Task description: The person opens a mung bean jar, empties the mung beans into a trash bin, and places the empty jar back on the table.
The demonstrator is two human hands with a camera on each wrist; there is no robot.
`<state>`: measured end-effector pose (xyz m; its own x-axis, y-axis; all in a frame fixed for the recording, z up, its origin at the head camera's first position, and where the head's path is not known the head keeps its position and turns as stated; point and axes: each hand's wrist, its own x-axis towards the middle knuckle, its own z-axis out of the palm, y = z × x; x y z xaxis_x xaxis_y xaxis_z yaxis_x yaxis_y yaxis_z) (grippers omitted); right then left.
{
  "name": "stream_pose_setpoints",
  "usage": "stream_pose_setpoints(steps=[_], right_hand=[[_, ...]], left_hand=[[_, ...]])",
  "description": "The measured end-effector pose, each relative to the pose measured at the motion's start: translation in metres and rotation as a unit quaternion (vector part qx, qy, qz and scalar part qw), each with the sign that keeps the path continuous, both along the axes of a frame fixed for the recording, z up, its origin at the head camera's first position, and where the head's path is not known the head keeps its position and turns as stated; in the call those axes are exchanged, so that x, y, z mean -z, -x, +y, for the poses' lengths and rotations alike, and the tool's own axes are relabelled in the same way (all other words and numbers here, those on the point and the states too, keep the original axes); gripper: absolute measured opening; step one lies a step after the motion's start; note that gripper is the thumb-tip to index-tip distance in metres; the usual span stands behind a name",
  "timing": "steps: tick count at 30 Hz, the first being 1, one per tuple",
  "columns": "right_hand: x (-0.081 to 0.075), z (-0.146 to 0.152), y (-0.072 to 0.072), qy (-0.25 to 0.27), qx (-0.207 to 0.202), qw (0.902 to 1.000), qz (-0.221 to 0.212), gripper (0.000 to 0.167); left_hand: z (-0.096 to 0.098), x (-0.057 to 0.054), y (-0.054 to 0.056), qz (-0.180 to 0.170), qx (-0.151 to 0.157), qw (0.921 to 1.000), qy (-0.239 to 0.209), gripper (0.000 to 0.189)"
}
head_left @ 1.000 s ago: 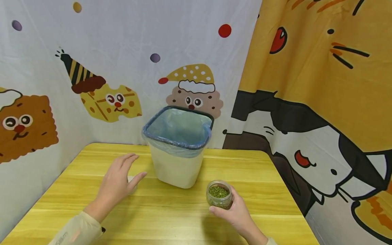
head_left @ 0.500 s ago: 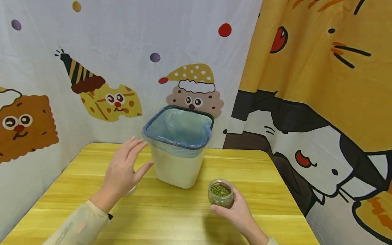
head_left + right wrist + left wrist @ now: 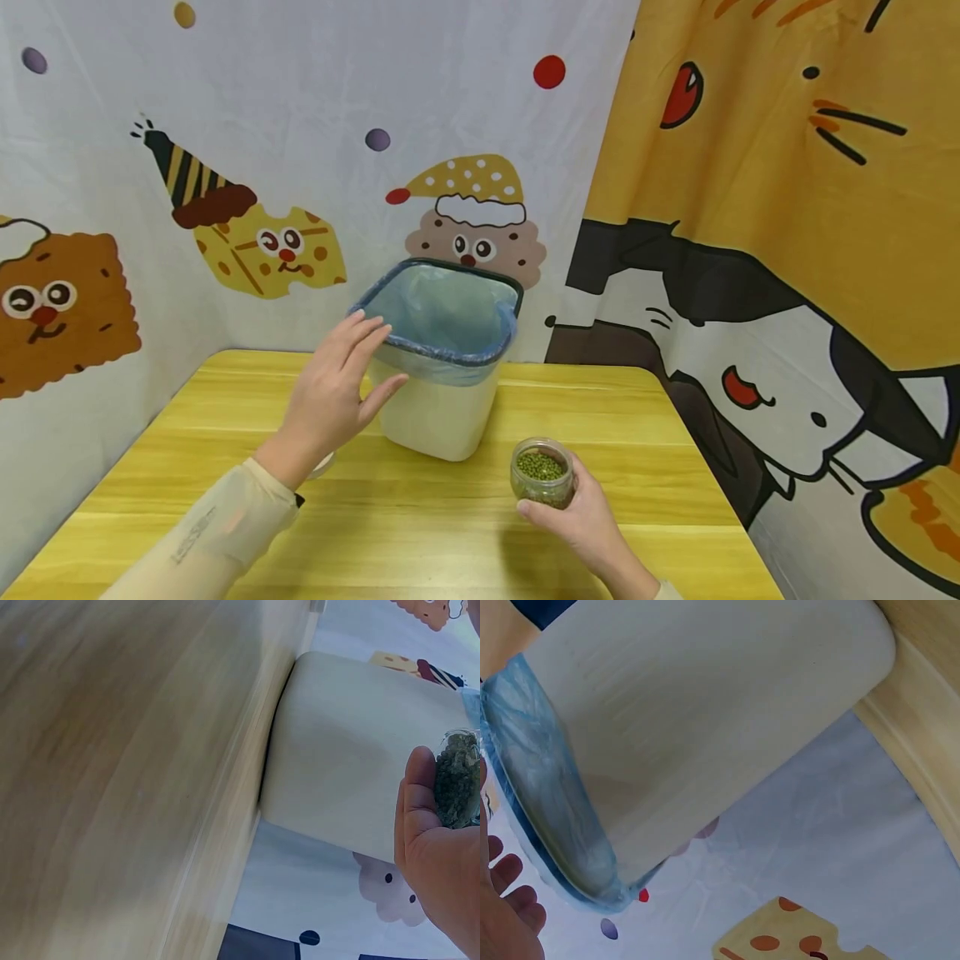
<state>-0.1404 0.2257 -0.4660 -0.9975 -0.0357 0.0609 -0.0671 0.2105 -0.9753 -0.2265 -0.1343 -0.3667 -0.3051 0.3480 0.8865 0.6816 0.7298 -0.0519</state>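
The right hand (image 3: 588, 525) grips a jar (image 3: 543, 492) of mung beans (image 3: 540, 465); the spread left hand (image 3: 333, 379) is beside the wastebasket (image 3: 438, 417) near the back edge of the table (image 3: 427, 542).

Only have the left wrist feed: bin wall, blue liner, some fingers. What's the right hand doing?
Observer: Head view shows the right hand holding a small clear jar.
Operator: Can't see that. What's in it?
Observer: Small green beans, by the look of them.
Operator: Anything else I'm missing, near the other side?
Observer: Part of a white item shows by the wrist of the left hand; the rest is hidden, so can't say what it is.
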Motion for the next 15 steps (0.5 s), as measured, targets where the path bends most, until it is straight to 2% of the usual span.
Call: stream_pose_setpoints(steps=[7,15], right_hand=[[-0.001,0.002,0.001,0.007,-0.001,1.0000,-0.002,0.079],[-0.003,0.005,0.003,0.010,-0.004,0.9999,-0.003,0.077]], left_hand=[[0.009,-0.001,0.007,-0.017,0.004,0.9998,0.001,0.068],[0.013,0.008,0.012,-0.027,0.002,0.9996,0.010,0.068]])
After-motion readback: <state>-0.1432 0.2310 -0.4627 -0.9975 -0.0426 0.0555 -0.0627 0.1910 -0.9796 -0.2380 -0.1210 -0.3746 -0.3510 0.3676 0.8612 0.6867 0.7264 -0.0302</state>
